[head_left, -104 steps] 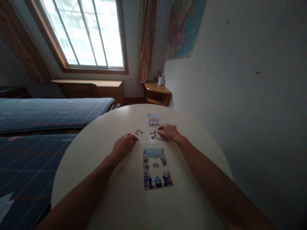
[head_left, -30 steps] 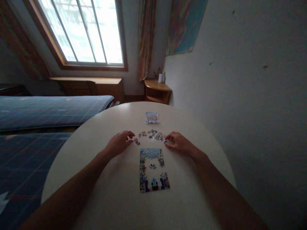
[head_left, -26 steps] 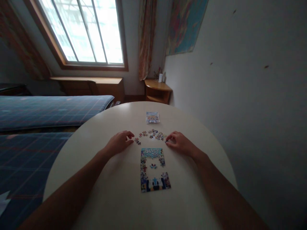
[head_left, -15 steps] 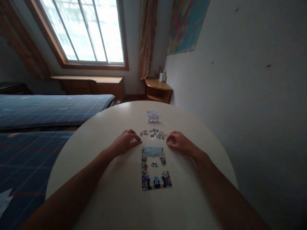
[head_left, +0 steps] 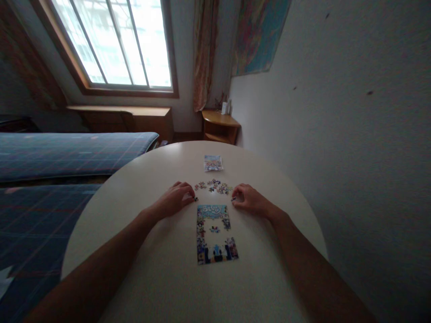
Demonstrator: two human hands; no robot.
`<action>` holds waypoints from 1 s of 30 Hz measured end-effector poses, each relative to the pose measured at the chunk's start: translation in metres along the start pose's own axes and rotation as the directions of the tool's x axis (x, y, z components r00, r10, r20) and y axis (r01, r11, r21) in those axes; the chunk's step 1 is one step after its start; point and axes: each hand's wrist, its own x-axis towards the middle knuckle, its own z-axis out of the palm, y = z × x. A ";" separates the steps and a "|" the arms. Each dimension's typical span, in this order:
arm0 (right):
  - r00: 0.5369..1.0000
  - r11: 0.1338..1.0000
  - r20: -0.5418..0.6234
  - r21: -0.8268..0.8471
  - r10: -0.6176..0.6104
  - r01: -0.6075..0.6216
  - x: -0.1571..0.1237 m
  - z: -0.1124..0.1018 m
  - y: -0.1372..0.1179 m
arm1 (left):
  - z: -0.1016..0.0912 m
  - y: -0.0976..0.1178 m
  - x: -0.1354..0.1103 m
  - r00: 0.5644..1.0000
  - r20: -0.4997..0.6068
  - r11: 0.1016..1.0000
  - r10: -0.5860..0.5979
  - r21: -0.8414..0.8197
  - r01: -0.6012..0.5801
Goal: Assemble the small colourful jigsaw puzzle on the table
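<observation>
A partly joined jigsaw puzzle [head_left: 201,240] lies flat on the round white table [head_left: 151,264], with gaps in its middle and right side. Inside its frame sits a small joined cluster [head_left: 214,229]. Several loose puzzle pieces [head_left: 214,185] are spread just beyond it. To the left of these, my left hand [head_left: 174,199] pinches a small dark puzzle piece [head_left: 195,198] at the fingertips. On the other side, my right hand [head_left: 249,199] has its thumb and finger closed on another small puzzle piece [head_left: 233,198], mostly hidden by the fingers.
A small square printed packet [head_left: 213,163] lies toward the table's far side. Left of the table is a bed with a plaid cover [head_left: 67,154]. A wooden corner shelf [head_left: 220,119] stands behind, and a white wall [head_left: 336,148] runs along the right.
The whole view has shifted slightly, so everything appears a little further left. Both hands keep nearly the same pose beside the loose pieces.
</observation>
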 end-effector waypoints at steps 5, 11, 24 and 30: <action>0.999 0.983 0.041 0.184 0.015 -0.022 -0.004 -0.001 -0.005 | 0.001 0.000 0.000 1.000 -0.009 1.000 0.016 -0.004 -0.016; 0.999 0.895 0.052 0.447 -0.016 -0.009 -0.002 0.002 -0.009 | -0.003 0.012 0.000 0.999 -0.044 1.000 0.016 -0.020 -0.017; 0.999 0.705 0.033 0.710 -0.035 0.002 -0.005 0.000 -0.060 | 0.004 0.092 0.001 0.980 0.000 0.822 -0.198 -0.545 0.166; 0.999 0.780 0.050 0.625 -0.017 -0.018 -0.021 -0.003 -0.070 | -0.001 0.097 0.003 0.977 0.088 0.798 -0.192 -0.565 0.208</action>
